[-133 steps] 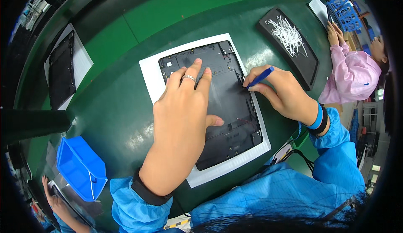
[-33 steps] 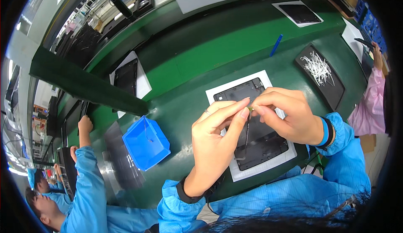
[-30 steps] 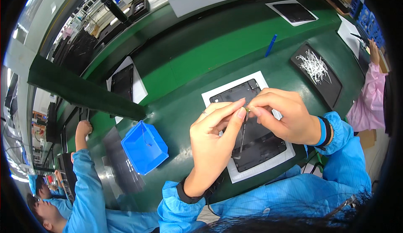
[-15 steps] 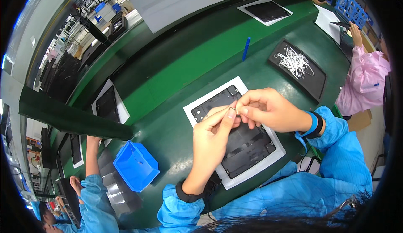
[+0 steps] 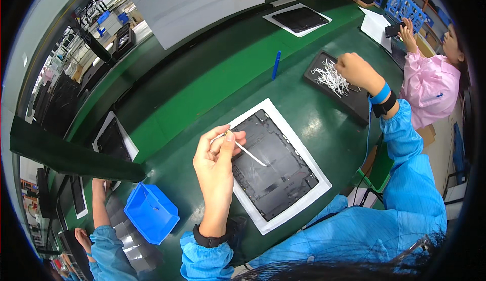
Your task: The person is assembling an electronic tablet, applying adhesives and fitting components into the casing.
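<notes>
Between its thumb and fingers my left hand (image 5: 218, 152) pinches a thin white cable (image 5: 250, 155) with a small gold-coloured end. The cable's free end slants down over a black tablet-like housing (image 5: 273, 167), which lies on a white sheet (image 5: 323, 184). Over at the right, my right hand (image 5: 359, 71) reaches down to a heap of similar white cables (image 5: 331, 80) in a black tray (image 5: 358, 110). Its fingers are curled together at the heap, and what they grip, if anything, is hidden. A blue band and a black strap circle that wrist.
A blue bin (image 5: 152, 215) stands at the left beside a co-worker's arm (image 5: 99, 205). Beyond the housing lies a blue pen (image 5: 276, 65). More black housings lie on white sheets, one at the far side (image 5: 299, 19). A person in pink (image 5: 430, 88) works at the right.
Both hands were together over the housing. My right hand has moved away to the cable tray, while my left stays near the housing with the white cable now in plain sight.
</notes>
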The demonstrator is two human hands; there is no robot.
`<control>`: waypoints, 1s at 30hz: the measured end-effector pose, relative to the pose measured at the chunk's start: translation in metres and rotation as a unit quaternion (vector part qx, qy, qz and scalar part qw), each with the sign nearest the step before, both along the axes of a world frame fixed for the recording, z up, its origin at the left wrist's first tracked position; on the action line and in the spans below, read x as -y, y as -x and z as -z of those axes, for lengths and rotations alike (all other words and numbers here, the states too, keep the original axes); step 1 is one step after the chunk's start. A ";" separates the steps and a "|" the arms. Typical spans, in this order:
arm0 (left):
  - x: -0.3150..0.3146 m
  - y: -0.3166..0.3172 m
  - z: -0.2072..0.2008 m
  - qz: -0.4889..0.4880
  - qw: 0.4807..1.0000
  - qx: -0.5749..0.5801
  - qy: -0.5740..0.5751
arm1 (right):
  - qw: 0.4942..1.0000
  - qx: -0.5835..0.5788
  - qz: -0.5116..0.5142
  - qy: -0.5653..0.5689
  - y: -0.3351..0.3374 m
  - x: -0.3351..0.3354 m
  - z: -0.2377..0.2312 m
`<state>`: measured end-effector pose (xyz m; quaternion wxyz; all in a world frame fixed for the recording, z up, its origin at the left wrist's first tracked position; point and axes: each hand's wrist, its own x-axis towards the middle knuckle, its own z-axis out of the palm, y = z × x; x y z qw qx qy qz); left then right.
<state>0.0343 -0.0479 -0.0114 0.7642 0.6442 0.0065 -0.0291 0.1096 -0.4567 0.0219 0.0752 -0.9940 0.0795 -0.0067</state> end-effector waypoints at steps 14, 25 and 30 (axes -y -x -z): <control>0.031 0.034 0.006 0.013 0.993 0.006 0.118 | 0.901 0.056 -0.305 -0.303 0.115 -0.182 -0.016; 0.037 0.045 0.011 0.038 0.990 0.089 0.105 | 0.909 0.111 -0.287 -0.282 0.116 -0.184 -0.008; 0.042 0.047 0.007 0.035 0.989 0.038 0.137 | 0.904 0.127 -0.312 -0.263 0.115 -0.182 -0.002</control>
